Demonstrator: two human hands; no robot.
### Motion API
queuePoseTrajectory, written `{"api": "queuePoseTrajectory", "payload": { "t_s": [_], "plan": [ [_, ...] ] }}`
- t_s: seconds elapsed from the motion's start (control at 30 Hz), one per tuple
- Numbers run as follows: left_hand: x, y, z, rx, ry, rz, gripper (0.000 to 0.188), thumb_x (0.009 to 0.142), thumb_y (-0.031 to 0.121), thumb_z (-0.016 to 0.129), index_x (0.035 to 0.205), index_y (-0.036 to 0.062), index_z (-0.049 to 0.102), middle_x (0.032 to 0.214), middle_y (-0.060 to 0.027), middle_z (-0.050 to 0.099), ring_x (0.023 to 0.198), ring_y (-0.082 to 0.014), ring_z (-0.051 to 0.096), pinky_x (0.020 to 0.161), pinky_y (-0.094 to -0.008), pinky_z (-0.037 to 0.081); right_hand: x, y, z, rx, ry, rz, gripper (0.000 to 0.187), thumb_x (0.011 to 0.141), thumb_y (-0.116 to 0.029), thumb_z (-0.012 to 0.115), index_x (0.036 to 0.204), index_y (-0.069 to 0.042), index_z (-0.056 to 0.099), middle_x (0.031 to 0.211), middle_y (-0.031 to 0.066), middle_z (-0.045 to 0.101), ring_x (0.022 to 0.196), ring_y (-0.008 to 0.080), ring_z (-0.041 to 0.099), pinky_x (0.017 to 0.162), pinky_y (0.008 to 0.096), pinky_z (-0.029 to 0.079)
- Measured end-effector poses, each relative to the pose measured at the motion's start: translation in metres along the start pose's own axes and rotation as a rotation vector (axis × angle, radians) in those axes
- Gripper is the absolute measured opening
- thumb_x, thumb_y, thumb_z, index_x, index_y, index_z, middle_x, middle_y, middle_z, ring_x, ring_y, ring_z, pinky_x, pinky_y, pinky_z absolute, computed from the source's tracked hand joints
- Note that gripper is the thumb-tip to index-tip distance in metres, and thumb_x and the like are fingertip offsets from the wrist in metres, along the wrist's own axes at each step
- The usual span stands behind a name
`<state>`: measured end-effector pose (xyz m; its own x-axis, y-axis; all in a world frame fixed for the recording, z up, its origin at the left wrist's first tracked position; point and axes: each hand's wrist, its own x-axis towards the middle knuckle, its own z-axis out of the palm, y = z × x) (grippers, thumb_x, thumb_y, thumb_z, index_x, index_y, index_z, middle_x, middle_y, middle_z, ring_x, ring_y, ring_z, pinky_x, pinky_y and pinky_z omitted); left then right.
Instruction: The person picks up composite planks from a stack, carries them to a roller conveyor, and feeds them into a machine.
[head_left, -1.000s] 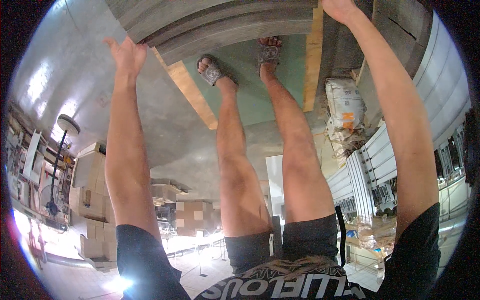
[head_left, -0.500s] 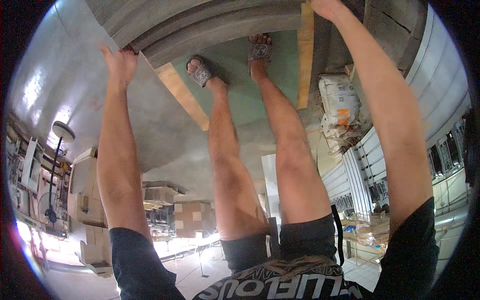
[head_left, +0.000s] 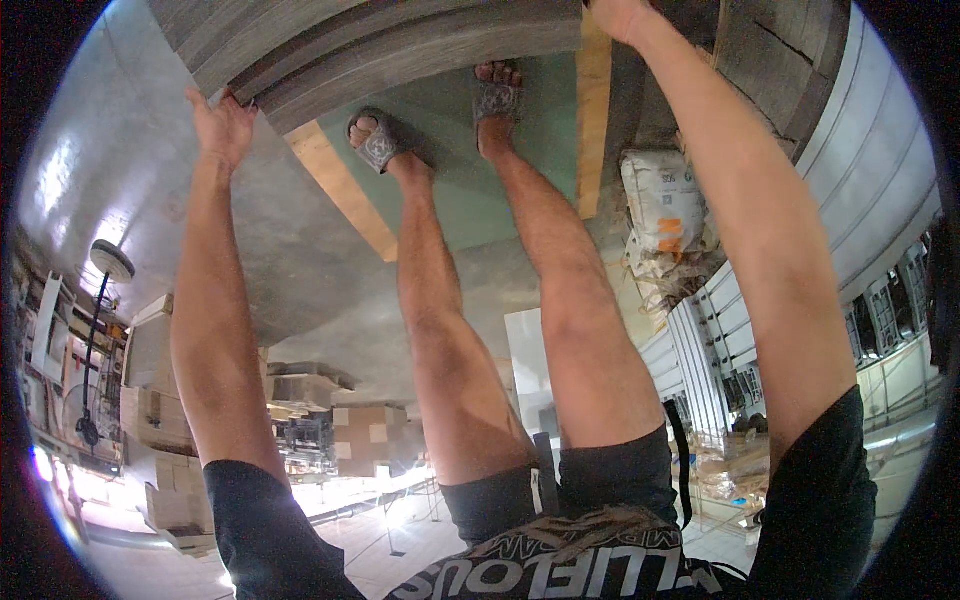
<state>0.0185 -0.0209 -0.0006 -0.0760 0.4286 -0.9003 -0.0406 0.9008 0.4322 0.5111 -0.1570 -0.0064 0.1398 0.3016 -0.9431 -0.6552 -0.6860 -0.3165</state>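
Observation:
A stack of long grey wood-grain boards [head_left: 400,62] runs across the top of the view, its near edges bowed by the lens. At the left end corner, my left hand [head_left: 224,128] has its fingers curled over the boards' edge, with the thumb standing apart. My right hand [head_left: 622,18] is closed at the right end of the stack. Its fingertips are partly cut off by the frame's upper edge. How many boards each hand grips cannot be made out.
Beneath the boards lie a green sheet [head_left: 440,215] and two pale wooden strips [head_left: 345,195], [head_left: 592,120]. My sandalled feet are on the sheet. White sacks [head_left: 662,200] and stacked white panels [head_left: 695,365] stand right; a fan [head_left: 112,260] and cardboard boxes [head_left: 160,400] stand left.
The whole view has shifted, so boards, feet and floor all sit slightly farther left in the picture. Both hands stay at the ends of the boards.

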Motion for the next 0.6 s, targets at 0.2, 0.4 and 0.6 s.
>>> {"api": "queuePoseTrajectory", "payload": {
  "t_s": [0.2, 0.4, 0.6],
  "plan": [
    [0.016, -0.031, -0.033, -0.009, 0.059, -0.125, 0.114, 0.1, 0.086, 0.022, 0.164, -0.0084, 0.023, 0.174, -0.0184, 0.025, 0.156, -0.0311, 0.03, 0.127, -0.0426, 0.027, 0.044, 0.047, -0.036, -0.109, -0.285, 0.041, 0.085, 0.112, -0.065, 0.021, 0.172, -0.008, 0.004, 0.18, 0.0108, 0.002, 0.165, 0.0322, 0.008, 0.135, 0.0503, 0.015],
    [0.031, -0.038, -0.053, 0.02, 0.056, -0.123, 0.109, 0.104, 0.08, 0.018, 0.167, -0.0076, 0.011, 0.179, -0.0176, 0.013, 0.163, -0.0309, 0.018, 0.132, -0.041, 0.016, 0.062, 0.061, -0.036, -0.023, -0.052, 0.051, 0.092, 0.11, -0.07, 0.022, 0.171, -0.007, -0.003, 0.18, 0.0123, -0.007, 0.166, 0.0295, 0.0, 0.134, 0.0453, 0.008],
    [0.024, -0.08, -0.098, 0.182, 0.107, 0.047, 0.102, 0.106, 0.078, 0.016, 0.169, -0.0016, 0.019, 0.176, -0.0176, 0.024, 0.16, -0.0327, 0.028, 0.133, -0.0447, 0.016, 0.014, 0.056, -0.071, -0.169, 0.084, 0.051, 0.107, 0.099, -0.086, 0.026, 0.172, -0.014, -0.004, 0.18, 0.0103, -0.011, 0.166, 0.0285, -0.006, 0.134, 0.0514, 0.006]
  ]
}}
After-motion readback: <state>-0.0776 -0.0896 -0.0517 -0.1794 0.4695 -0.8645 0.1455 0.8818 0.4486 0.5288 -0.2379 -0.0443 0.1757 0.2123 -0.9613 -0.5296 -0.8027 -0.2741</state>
